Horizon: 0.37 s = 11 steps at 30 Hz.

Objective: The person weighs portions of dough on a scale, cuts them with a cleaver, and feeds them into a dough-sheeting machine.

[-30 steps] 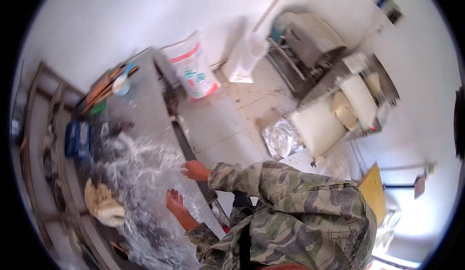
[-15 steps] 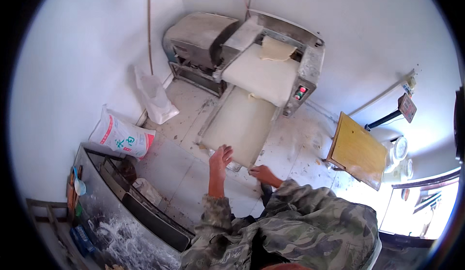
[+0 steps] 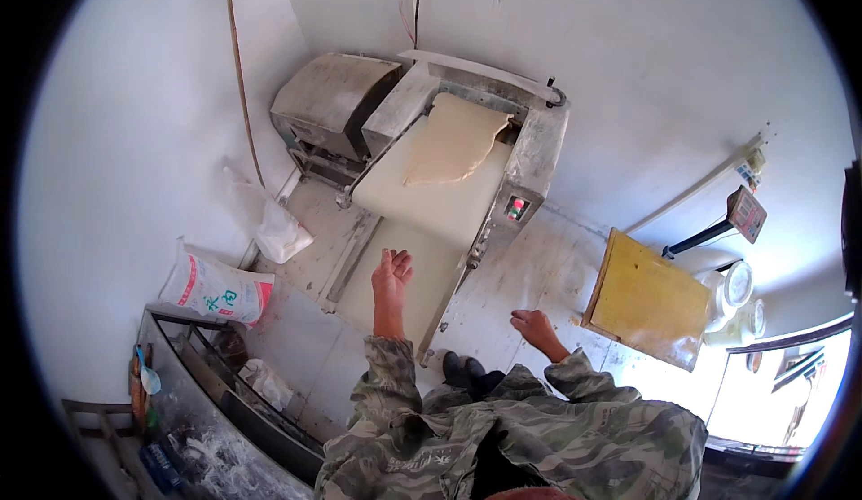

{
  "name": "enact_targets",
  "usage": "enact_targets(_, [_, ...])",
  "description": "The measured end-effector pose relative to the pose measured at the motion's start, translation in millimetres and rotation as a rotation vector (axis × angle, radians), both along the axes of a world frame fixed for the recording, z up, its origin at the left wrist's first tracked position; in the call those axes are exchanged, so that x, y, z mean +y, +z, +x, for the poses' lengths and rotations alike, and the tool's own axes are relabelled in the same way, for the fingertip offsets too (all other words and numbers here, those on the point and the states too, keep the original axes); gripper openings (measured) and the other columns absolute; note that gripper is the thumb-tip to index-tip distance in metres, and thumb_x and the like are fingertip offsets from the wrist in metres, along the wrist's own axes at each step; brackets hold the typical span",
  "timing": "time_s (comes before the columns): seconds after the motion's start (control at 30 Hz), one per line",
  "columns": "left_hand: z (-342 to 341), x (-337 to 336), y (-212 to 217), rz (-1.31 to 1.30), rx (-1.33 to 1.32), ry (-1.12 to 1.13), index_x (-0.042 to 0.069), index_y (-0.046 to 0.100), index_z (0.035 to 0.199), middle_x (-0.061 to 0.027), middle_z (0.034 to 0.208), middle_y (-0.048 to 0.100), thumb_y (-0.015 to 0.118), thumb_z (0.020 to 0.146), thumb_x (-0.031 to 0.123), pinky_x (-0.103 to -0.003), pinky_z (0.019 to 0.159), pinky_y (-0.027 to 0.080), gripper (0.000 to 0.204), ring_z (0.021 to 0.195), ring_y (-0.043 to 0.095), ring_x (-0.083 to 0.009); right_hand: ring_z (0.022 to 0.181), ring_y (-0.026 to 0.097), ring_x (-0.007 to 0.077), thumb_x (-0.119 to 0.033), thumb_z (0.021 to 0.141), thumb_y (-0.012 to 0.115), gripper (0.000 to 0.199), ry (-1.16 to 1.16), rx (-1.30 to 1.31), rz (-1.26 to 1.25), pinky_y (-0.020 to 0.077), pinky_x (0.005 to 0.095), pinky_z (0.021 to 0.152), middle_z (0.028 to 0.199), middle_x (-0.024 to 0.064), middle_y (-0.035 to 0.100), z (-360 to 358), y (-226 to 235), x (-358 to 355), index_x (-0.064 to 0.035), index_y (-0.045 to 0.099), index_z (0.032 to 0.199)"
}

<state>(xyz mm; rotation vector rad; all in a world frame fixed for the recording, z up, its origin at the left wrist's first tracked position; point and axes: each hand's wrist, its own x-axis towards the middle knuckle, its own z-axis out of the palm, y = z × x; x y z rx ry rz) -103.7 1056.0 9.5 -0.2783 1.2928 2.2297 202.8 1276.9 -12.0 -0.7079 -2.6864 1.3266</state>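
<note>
My left hand is raised over the lower pale tray of a dough rolling machine, fingers bent and a little apart, holding nothing. To the right of the tray, my right hand hangs above the floor, its fingers curled together with nothing seen in them. A thin sheet of cream-coloured dough lies on the machine's sloping white belt, reaching down from the rollers at its upper end. Both hands are apart from the dough. Red and green buttons sit on the machine's right side.
A grey covered machine stands left of the belt. Flour-like white sack and a white plastic bag lie at the left wall. A metal bin is nearby; a yellow board on a scale and white buckets stand right.
The dough sheet extends farther down the belt. My right hand has left the tray's near corner and moved right; my left hand has risen over the tray. The view has shifted.
</note>
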Motion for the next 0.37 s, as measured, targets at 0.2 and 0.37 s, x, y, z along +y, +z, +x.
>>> enact_targets(0.2, [-15, 22, 8, -0.017, 0.022, 0.027, -0.005, 0.045, 0.135, -0.0170, 0.126, 0.061, 0.059, 0.096, 0.050, -0.043, 0.101, 0.043, 0.069, 0.117, 0.060, -0.0273, 0.097, 0.069, 0.0339, -0.022, 0.088, 0.066, 0.036, 0.053, 0.097, -0.089, 0.0542, 0.0385, 0.084, 0.106, 0.0193, 0.070, -28, 51, 1, -0.0007, 0.065, 0.118])
enact_targets(0.37, [-29, 27, 6, -0.043, 0.058, 0.052, -0.006, 0.044, 0.137, -0.0181, 0.129, 0.060, 0.060, 0.094, 0.053, -0.044, 0.103, 0.042, 0.075, 0.119, 0.059, -0.0300, 0.105, 0.067, 0.0290, -0.022, 0.086, 0.072, 0.043, 0.123, 0.254, 0.066, 0.0536, 0.0375, 0.089, 0.115, 0.0189, 0.068, -91, 108, 11, -0.0036, 0.063, 0.124])
